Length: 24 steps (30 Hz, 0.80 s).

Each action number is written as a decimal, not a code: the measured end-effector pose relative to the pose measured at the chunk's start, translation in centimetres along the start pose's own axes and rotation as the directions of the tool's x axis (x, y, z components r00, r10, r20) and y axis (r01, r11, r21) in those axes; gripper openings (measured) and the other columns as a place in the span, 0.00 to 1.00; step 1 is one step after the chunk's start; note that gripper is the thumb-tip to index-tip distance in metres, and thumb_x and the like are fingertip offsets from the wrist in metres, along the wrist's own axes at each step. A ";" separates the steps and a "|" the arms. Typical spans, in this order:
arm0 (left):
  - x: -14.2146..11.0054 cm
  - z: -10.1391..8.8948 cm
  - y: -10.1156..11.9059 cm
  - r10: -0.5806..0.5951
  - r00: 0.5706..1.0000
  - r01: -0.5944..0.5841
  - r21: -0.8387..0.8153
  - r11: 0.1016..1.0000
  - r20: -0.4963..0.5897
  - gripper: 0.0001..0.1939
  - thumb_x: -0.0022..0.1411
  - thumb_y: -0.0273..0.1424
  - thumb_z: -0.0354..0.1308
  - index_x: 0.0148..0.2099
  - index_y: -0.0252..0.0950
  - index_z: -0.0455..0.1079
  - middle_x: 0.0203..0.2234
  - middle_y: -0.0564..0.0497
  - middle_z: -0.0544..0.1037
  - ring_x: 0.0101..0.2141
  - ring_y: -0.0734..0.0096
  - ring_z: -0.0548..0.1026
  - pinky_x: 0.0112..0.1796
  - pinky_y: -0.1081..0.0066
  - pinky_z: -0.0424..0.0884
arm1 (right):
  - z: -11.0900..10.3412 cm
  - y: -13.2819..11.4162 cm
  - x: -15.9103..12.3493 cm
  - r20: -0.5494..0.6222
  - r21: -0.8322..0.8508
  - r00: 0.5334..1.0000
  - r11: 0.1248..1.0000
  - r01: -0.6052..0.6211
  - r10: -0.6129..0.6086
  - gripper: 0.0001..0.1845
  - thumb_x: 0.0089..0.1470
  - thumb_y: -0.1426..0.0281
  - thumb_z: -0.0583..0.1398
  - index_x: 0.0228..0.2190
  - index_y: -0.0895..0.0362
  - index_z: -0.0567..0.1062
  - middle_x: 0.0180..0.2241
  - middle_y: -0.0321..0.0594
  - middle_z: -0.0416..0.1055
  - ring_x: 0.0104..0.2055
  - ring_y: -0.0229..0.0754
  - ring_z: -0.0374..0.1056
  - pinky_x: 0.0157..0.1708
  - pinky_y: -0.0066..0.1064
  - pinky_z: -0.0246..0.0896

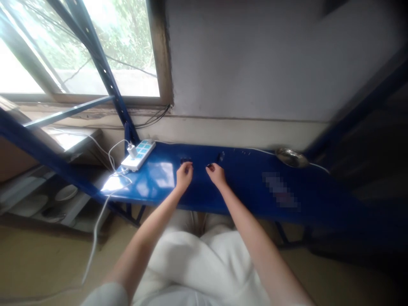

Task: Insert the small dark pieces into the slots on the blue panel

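Blue metal makes up the slanting beam [51, 157] at the far left, and past it, low down, a pale round dish [66, 192] sits on a shelf. Above, a bright window [127, 38] looks out on foliage. Next comes a white power strip [143, 153] with light-blue socket panels, lying on the left end of a glossy blue table [245, 187]; a white plug [131, 150] stands in it, and a white cable [95, 229] hangs over the table's edge to the floor.

Toward the middle, the left hand [184, 176] is over the table with its fingers curled in; whether it grips anything I cannot tell. Small dark bits [185, 160] lie at its fingertips, on the far side. To its right and apart from it, the right hand [216, 174] pinches a small dark piece [209, 165] between thumb and fingers. Just beyond that hand lies a small clear-and-dark item [222, 155], too blurred to identify. Farther right, tiny specks [246, 153] dot the back of the tabletop, then a pixelated patch [280, 191] nearer the front edge, and a shiny metal dish [291, 157] by the back edge.
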<state>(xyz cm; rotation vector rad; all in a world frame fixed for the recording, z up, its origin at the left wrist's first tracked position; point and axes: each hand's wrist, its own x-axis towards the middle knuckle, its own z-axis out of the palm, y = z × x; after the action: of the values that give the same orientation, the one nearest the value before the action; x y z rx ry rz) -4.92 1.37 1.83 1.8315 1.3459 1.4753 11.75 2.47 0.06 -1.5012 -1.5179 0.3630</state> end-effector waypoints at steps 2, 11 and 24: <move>-0.9 0.1 -0.5 -0.073 0.996 0.069 -0.070 0.995 -0.055 0.10 0.58 0.31 0.49 0.39 0.34 0.67 0.27 0.50 0.74 0.29 0.74 0.73 0.35 0.74 0.68 | 1.0 -0.5 1.3 0.072 -0.061 0.997 0.998 -0.004 0.009 0.06 0.44 0.68 0.58 0.21 0.57 0.70 0.23 0.40 0.73 0.26 0.39 0.68 0.29 0.28 0.62; -1.6 0.0 -0.8 -0.222 0.974 0.215 -0.148 0.965 -0.039 0.10 0.58 0.35 0.49 0.36 0.35 0.67 0.25 0.51 0.73 0.27 0.74 0.73 0.33 0.73 0.70 | 5.4 -1.8 4.1 0.216 -0.247 0.975 0.969 0.002 0.053 0.03 0.43 0.72 0.59 0.20 0.57 0.72 0.24 0.41 0.73 0.27 0.40 0.69 0.26 0.26 0.59; -1.7 0.1 -1.2 -0.194 0.980 0.184 -0.158 0.970 -0.052 0.10 0.58 0.35 0.49 0.36 0.35 0.66 0.24 0.52 0.72 0.26 0.75 0.72 0.31 0.74 0.69 | 4.2 -1.7 4.5 0.307 -0.223 0.947 0.975 -0.024 0.094 0.10 0.35 0.72 0.66 0.27 0.58 0.76 0.27 0.41 0.74 0.30 0.43 0.71 0.31 0.29 0.62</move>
<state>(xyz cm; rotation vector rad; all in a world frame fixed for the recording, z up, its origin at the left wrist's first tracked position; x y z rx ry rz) -5.30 0.47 -0.01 1.5265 1.3571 1.5056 8.33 7.85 0.96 -1.7242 -1.8138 0.5066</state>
